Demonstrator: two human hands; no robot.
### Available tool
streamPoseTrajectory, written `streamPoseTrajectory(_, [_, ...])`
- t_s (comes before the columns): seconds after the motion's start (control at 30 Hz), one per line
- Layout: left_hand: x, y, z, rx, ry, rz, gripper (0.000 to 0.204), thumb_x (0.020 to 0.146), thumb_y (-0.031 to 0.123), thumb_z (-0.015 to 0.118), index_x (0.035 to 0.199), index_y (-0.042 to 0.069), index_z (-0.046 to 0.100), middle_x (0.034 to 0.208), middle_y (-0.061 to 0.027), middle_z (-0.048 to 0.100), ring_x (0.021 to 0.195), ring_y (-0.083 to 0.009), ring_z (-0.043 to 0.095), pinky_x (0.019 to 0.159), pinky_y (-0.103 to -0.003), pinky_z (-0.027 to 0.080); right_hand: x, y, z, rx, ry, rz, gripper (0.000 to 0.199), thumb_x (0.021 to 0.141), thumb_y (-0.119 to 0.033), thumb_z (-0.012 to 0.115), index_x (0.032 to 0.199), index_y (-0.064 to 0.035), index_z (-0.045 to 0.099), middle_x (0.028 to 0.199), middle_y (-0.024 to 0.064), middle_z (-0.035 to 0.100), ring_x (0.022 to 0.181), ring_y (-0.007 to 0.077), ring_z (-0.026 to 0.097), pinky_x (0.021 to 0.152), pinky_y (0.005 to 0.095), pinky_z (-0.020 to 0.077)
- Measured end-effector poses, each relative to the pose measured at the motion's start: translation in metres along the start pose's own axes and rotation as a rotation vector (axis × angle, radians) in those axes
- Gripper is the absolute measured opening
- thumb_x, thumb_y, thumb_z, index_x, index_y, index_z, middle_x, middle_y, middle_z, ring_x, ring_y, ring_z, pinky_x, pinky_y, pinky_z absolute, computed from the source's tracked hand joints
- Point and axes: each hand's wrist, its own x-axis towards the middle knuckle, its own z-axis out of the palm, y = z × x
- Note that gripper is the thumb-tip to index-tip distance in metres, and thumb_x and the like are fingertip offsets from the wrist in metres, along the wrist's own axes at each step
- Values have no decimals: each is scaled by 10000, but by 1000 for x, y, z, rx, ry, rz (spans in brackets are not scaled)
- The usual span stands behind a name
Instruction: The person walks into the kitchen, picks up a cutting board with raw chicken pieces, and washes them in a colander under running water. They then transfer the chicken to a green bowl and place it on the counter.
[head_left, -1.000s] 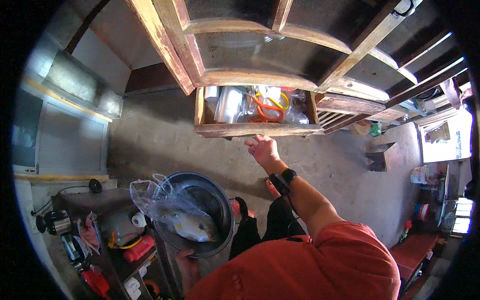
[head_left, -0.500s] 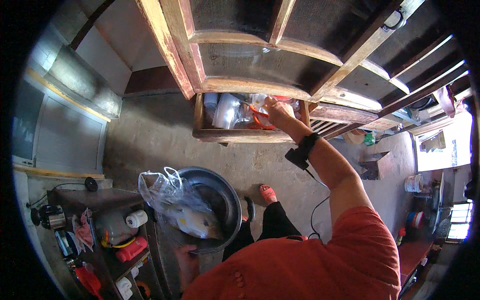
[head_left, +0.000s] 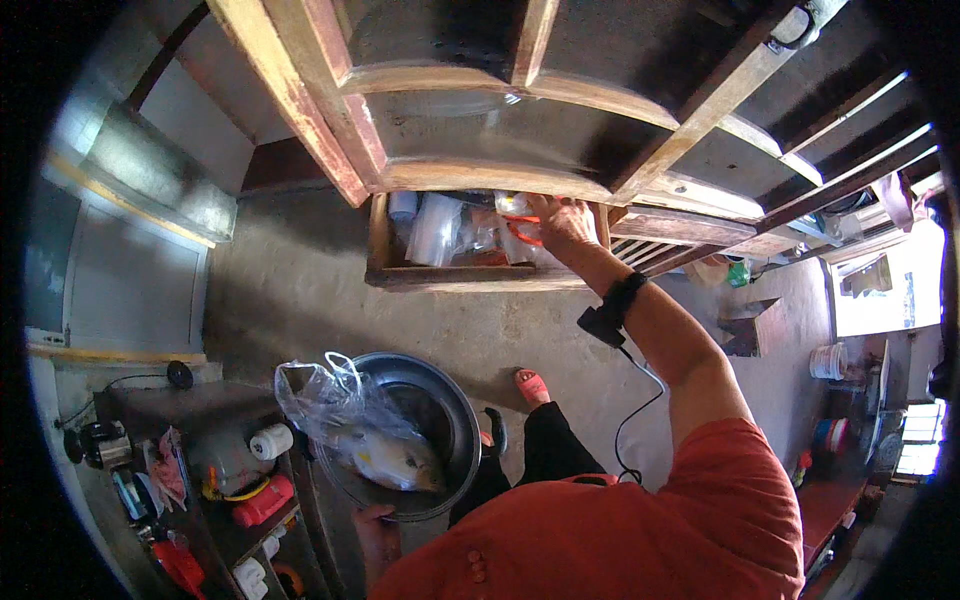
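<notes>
My right hand [head_left: 565,224] reaches into a pulled-out wooden drawer [head_left: 470,276], fingers closed at the orange handles of a pair of scissors [head_left: 524,232]. The blades cannot be made out. Around them lie a roll of clear plastic [head_left: 434,230] and clear plastic packets. Down by my body, my left hand [head_left: 374,530] grips the near rim of a dark grey basin [head_left: 466,420]; its thumb shows, the other fingers are hidden. Inside the basin is a fish [head_left: 398,462], partly covered by a clear plastic bag [head_left: 335,400] that hangs over the left rim.
A wooden cabinet with mesh panels [head_left: 480,135] rises above the drawer. At left, a dark shelf [head_left: 240,400] carries a white jar [head_left: 271,441] and a red torch-like object [head_left: 264,500]. A black cable [head_left: 622,430] hangs from my right wrist device [head_left: 612,310].
The scissors have turned within the drawer; blades that pointed left are no longer plain. My right hand stays over the drawer's right part. The basin sits slightly lower in view.
</notes>
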Motion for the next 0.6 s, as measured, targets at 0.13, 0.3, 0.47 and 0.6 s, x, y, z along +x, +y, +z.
streamPoseTrajectory(0.13, [26,-9,-16,84,-47,-40,448,634,-107,619,1032,56,493,789,-93,608,752,-221,604,653,-397,501,9,1,-2,-15,20,-46,334,938,-146,475,1259,-75,532,1091,237,646,985,378,658,791,473,550])
streamPoseTrajectory(0.3, [36,-16,-15,109,-89,16,482,625,-94,630,1057,52,476,797,-93,600,752,-231,597,668,-391,502,9,2,-9,-113,101,-159,262,875,-100,551,1122,-13,564,927,221,670,898,361,678,732,469,540])
streamPoseTrajectory(0.47, [1,-6,39,91,-126,87,494,609,-85,639,1083,12,541,900,-111,625,852,-267,614,747,-415,531,-7,3,-13,12,165,-243,253,836,-100,600,1084,-56,615,1026,199,669,959,377,661,802,466,524])
streamPoseTrajectory(0.6, [-14,-1,55,84,-163,25,571,610,-82,648,1169,-13,554,970,-100,630,902,-281,620,793,-434,546,-8,-2,-8,600,-434,-418,215,864,-153,615,1062,-88,668,933,156,697,907,304,683,798,425,526])
